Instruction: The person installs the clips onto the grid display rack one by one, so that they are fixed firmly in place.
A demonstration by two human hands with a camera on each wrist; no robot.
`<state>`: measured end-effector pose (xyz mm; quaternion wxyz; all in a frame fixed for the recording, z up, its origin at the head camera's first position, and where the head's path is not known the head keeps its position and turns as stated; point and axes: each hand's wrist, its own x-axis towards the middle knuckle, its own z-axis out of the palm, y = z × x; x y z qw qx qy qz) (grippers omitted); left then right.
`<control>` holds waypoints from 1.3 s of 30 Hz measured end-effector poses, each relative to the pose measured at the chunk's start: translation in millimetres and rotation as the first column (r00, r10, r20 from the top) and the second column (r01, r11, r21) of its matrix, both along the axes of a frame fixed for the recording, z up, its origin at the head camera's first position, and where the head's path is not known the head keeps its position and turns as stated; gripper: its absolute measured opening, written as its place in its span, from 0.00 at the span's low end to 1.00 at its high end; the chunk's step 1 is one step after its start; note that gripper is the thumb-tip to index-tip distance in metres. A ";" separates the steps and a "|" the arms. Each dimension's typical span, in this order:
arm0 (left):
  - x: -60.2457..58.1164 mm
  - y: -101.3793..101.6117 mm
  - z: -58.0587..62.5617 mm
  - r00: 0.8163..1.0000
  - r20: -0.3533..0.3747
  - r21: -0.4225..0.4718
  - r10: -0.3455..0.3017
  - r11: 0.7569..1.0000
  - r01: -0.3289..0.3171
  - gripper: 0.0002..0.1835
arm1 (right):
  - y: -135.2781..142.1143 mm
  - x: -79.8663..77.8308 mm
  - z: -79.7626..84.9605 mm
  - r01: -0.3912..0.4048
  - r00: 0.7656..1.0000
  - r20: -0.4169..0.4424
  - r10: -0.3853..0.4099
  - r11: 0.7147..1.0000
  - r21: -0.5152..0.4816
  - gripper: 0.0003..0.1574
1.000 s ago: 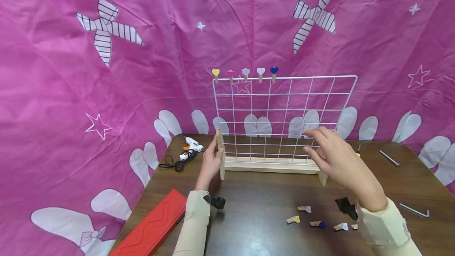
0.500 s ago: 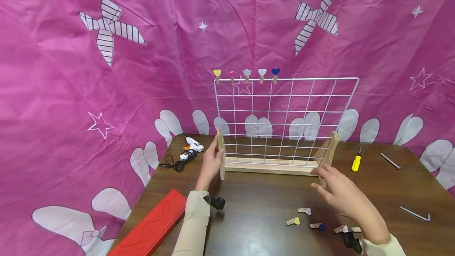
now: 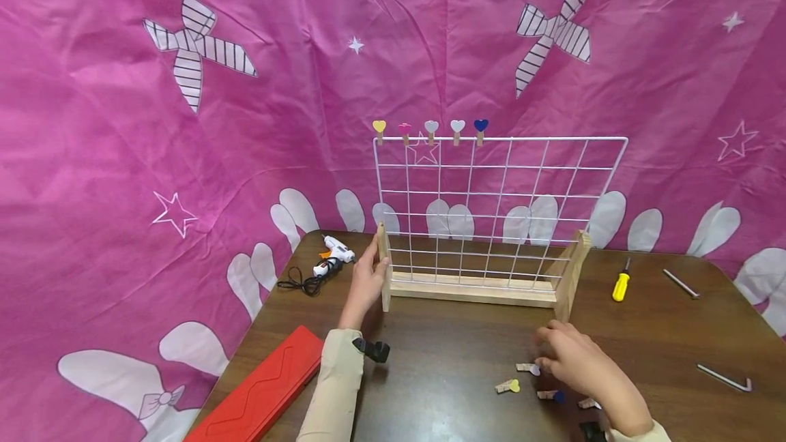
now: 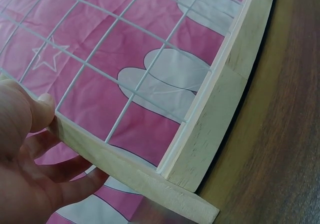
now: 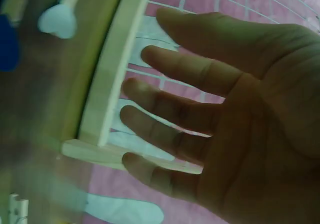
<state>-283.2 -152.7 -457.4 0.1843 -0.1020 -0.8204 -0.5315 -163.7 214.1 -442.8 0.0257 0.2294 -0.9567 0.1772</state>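
Note:
A white wire grid (image 3: pixel 552 138) stands in a pale wooden base (image 3: pixel 473 299) on the table. My left hand (image 3: pixel 362 292) holds the base's left side piece (image 4: pixel 125 169), thumb on one face and fingers on the other. Heart-topped clothespins sit along the grid's top left: yellow, pink, pale grey, white and dark blue (image 3: pixel 482 129). My right hand (image 3: pixel 580 363) hovers over the table in front of the base's right end, its fingers spread and nothing in them. Near it lie a yellow-heart clothespin (image 3: pixel 507 386), a pale one (image 3: pixel 528 368) and a blue one (image 3: pixel 550 396); another is partly hidden.
At the back left are a white glue gun (image 3: pixel 334 251) and its black cord (image 3: pixel 301 283). A red box (image 3: pixel 264 387) lies front left. On the right are a yellow screwdriver (image 3: pixel 621 286), a metal rod (image 3: pixel 681 284) and a hex key (image 3: pixel 724 378). A pink curtain hangs behind.
My right hand has come down from beside the grid's right end toward the clothespins on the table, uncovering the screwdriver. My left hand keeps its hold on the side piece.

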 end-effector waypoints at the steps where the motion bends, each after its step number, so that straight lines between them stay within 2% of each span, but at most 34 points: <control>1: -0.2 0.6 0.3 1.000 0.005 0.001 0.002 1.000 -0.002 0.33 | 0.3 0.0 -2.7 0.000 1.000 0.021 0.000 1.000 0.006 0.10; 5: 0.1 1.6 1.2 1.000 -0.004 0.004 0.009 1.000 -0.009 0.33 | -1.8 -0.3 -9.2 0.017 0.997 0.081 -0.022 0.998 0.053 0.10; 8: 0.2 1.0 0.7 1.000 -0.017 0.008 0.012 1.000 -0.011 0.32 | -4.4 -0.3 -11.2 0.030 0.996 0.083 -0.037 0.996 0.082 0.12; 14: 0.2 -0.1 -1.8 1.000 -0.013 0.009 -0.009 1.000 0.009 0.33 | -7.0 1.3 -16.2 0.059 0.990 0.124 -0.071 0.993 0.098 0.14; 23: 1.4 -1.0 2.6 1.000 0.023 0.012 0.001 1.000 -0.001 0.33 | -10.1 -2.5 -20.8 0.050 0.986 0.155 -0.063 0.995 0.085 0.16; 31: -3.1 0.6 4.5 1.000 0.014 0.025 -0.015 1.000 0.014 0.33 | -9.1 -6.9 -23.3 0.055 0.992 0.108 -0.064 0.995 0.081 0.16; 39: 0.8 -0.2 -1.4 0.999 0.037 0.063 -0.030 0.998 0.028 0.33 | -9.2 -5.1 -31.9 0.006 0.995 0.098 -0.013 0.998 0.066 0.15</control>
